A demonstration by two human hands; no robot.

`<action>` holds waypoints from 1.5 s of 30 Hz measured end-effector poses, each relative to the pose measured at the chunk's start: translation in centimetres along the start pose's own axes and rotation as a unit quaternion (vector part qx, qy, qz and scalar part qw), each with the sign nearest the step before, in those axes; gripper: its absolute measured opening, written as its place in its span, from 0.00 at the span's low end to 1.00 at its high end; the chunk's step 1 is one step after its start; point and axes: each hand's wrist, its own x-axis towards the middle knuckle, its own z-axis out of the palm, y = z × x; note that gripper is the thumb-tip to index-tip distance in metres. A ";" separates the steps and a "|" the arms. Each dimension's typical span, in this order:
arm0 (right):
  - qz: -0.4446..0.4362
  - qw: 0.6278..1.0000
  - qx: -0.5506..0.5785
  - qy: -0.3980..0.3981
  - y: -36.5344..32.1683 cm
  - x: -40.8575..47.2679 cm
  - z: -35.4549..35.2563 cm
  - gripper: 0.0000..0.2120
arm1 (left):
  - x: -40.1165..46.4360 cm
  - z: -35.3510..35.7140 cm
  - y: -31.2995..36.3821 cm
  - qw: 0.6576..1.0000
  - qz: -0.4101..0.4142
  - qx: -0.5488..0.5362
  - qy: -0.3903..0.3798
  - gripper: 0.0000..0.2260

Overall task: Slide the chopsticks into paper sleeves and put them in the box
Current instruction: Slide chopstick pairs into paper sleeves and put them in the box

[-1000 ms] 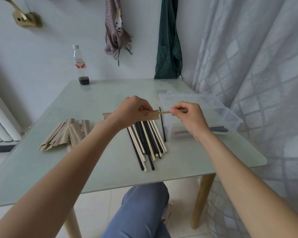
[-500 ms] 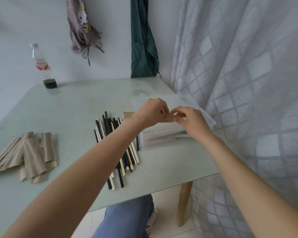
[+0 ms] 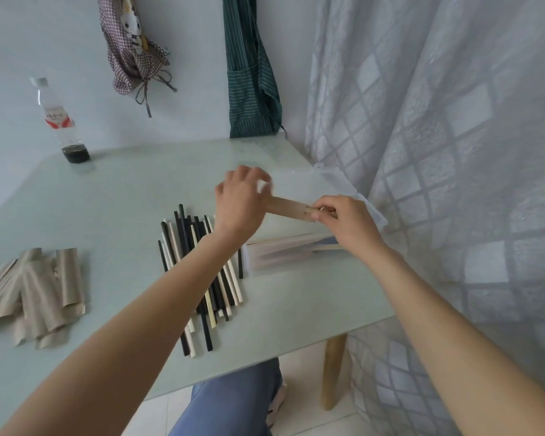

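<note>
A tan paper sleeve (image 3: 288,207) with chopstick ends poking from its right end is held level above the clear plastic box (image 3: 296,256). My right hand (image 3: 343,221) pinches the sleeve's right end and the chopstick tips. My left hand (image 3: 243,202) is at the sleeve's left end with fingers loosely spread; its grip is blurred. A pile of black and cream chopsticks (image 3: 202,272) lies on the table, partly under my left forearm. Loose paper sleeves (image 3: 38,291) lie in a heap at the left. Sleeved chopsticks show faintly inside the box.
A pale green glass table (image 3: 123,196) carries everything. A plastic bottle (image 3: 60,121) with dark liquid stands at the back left. A white curtain (image 3: 453,152) hangs close along the table's right edge. Two aprons hang on the wall. My knee is below the front edge.
The chopsticks have gone deeper into the sleeve. Both hands have moved right, over the box, and my left fingers have loosened at the sleeve's left end. The camera has turned right.
</note>
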 end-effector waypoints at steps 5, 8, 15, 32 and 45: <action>0.026 1.000 0.001 -0.004 -1.3 0.0 0.9 0.06 | -1.1 -0.8 -5.1 0.982 -0.186 0.020 -0.016 0.17; 0.024 1.000 0.006 -0.002 -2.1 -0.1 1.1 0.06 | -2.0 -0.4 -7.5 0.953 -0.238 0.115 -0.150 0.12; 0.019 1.000 0.014 0.003 -3.0 0.0 1.1 0.05 | -1.7 -0.1 -9.7 0.940 -0.260 0.106 -0.193 0.13; 0.099 0.983 0.153 -0.037 -5.4 -0.2 2.3 0.08 | -1.3 -3.2 -5.0 0.951 -0.273 -0.104 -0.104 0.13; 0.202 0.857 0.475 -0.004 -8.6 -1.4 1.8 0.07 | -5.0 -5.1 -0.7 0.988 -0.043 -0.113 -0.091 0.09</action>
